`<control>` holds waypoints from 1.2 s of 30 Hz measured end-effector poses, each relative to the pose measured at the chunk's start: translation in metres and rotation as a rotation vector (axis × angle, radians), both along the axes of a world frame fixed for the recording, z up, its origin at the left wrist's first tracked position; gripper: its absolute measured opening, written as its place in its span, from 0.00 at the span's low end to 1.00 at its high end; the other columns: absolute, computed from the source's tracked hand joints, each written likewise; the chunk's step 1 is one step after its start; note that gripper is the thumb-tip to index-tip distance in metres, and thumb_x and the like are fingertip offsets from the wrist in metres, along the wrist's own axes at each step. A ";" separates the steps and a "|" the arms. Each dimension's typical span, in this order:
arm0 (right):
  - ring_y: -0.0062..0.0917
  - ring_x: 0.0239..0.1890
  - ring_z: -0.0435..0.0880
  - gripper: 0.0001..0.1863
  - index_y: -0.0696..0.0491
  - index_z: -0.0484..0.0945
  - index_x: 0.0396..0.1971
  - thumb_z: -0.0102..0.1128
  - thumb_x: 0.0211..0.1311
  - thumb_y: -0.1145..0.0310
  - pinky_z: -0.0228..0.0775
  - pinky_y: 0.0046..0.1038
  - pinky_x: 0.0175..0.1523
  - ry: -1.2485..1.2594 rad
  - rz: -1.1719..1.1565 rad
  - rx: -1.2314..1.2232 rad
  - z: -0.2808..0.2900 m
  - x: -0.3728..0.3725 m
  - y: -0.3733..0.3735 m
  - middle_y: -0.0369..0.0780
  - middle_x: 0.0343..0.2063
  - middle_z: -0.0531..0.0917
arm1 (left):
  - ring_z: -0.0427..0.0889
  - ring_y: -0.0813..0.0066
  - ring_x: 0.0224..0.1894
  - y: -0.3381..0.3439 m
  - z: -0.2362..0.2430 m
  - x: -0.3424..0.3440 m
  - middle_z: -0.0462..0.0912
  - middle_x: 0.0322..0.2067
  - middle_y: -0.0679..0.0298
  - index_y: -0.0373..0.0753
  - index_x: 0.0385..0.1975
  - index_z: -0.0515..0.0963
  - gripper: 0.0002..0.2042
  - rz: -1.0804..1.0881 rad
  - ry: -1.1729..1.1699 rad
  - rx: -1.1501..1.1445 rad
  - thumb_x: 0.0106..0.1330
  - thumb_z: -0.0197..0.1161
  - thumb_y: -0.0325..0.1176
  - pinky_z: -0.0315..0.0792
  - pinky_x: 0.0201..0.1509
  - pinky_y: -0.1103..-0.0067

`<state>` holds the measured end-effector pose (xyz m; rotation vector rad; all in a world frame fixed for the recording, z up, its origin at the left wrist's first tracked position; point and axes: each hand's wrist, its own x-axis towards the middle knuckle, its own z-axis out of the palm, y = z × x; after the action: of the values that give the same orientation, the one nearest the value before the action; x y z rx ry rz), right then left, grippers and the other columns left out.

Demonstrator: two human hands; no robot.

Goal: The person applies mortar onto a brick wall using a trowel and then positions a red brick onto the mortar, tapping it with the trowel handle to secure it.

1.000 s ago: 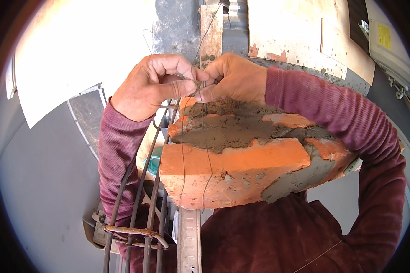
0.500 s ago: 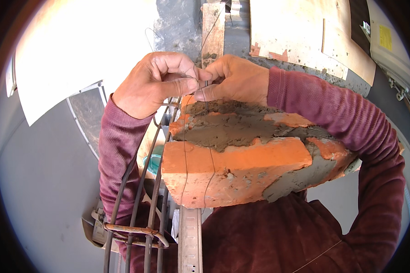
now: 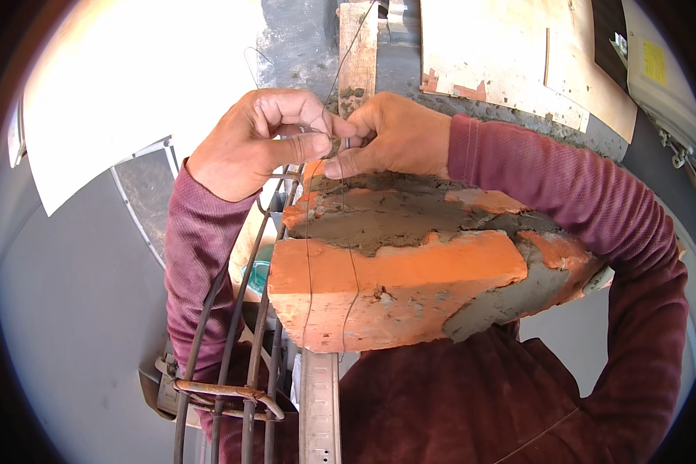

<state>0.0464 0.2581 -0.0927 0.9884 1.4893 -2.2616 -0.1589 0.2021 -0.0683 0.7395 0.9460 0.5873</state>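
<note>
Thin wire (image 3: 310,267) runs in two strands down over the end of an orange brick (image 3: 410,263) at the top of a narrow brick wall. Above the wall's end my left hand (image 3: 259,143) pinches the wire between thumb and fingers. My right hand (image 3: 402,135) grips it close beside, fingertips nearly touching the left's. Loose wire sticks up beyond both hands. Wet grey mortar (image 3: 402,216) covers the brickwork behind the front brick. A perforated metal channel (image 3: 319,402) stands against the near brick face, below the wire strands.
A rebar cage with a rusty stirrup (image 3: 228,388) rises close along the wall's left end, beside my left forearm. A green bucket (image 3: 257,276) sits below it. Beyond my hands lie a wooden plank (image 3: 358,54) and pale boards (image 3: 495,46) on mortar-spattered ground.
The view has shifted slightly, so the wall and hands appear a little farther left. Both hands keep their pinch on the wire, with barely any movement of the fingers.
</note>
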 end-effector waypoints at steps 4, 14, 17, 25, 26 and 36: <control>0.12 0.22 0.70 0.11 0.54 0.84 0.30 0.72 0.54 0.61 0.63 0.18 0.29 -0.015 -0.038 -0.143 0.001 0.003 0.008 0.29 0.20 0.79 | 0.82 0.75 0.40 -0.001 -0.002 0.001 0.84 0.39 0.54 0.34 0.29 0.77 0.02 -0.001 -0.013 0.026 0.64 0.61 0.23 0.75 0.46 0.78; 0.14 0.22 0.69 0.11 0.55 0.82 0.23 0.74 0.50 0.63 0.63 0.22 0.30 0.002 -0.052 0.036 -0.008 0.001 -0.003 0.31 0.17 0.76 | 0.81 0.74 0.41 0.002 0.000 -0.002 0.84 0.39 0.53 0.34 0.29 0.77 0.02 -0.051 0.069 0.045 0.63 0.61 0.22 0.73 0.46 0.78; 0.11 0.25 0.70 0.10 0.54 0.83 0.26 0.73 0.53 0.65 0.64 0.20 0.32 -0.015 -0.015 0.061 -0.005 0.000 -0.006 0.28 0.20 0.79 | 0.82 0.71 0.46 0.000 -0.003 -0.001 0.84 0.38 0.53 0.34 0.29 0.77 0.01 -0.056 0.044 0.057 0.63 0.60 0.22 0.73 0.49 0.77; 0.11 0.26 0.72 0.11 0.54 0.84 0.30 0.73 0.53 0.64 0.64 0.20 0.34 -0.079 0.073 0.096 0.001 -0.005 -0.006 0.29 0.22 0.81 | 0.82 0.70 0.47 0.001 -0.005 -0.002 0.84 0.38 0.55 0.34 0.29 0.78 0.02 -0.086 0.052 0.068 0.64 0.61 0.23 0.73 0.51 0.75; 0.14 0.28 0.73 0.10 0.55 0.84 0.30 0.72 0.52 0.64 0.65 0.22 0.36 -0.046 0.011 0.035 0.002 -0.004 -0.004 0.31 0.23 0.81 | 0.82 0.71 0.45 -0.001 -0.006 -0.002 0.84 0.38 0.55 0.33 0.30 0.78 0.02 -0.070 0.042 0.062 0.64 0.62 0.24 0.74 0.50 0.75; 0.19 0.29 0.75 0.10 0.54 0.85 0.29 0.74 0.48 0.66 0.67 0.25 0.39 -0.013 -0.099 -0.055 -0.001 0.001 -0.003 0.35 0.24 0.81 | 0.83 0.73 0.39 -0.002 -0.008 -0.002 0.84 0.38 0.55 0.35 0.32 0.79 0.03 -0.072 0.064 0.130 0.63 0.64 0.26 0.75 0.45 0.77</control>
<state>0.0470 0.2554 -0.0935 1.0809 1.3946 -2.3457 -0.1608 0.2004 -0.0764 0.9099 0.9422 0.5681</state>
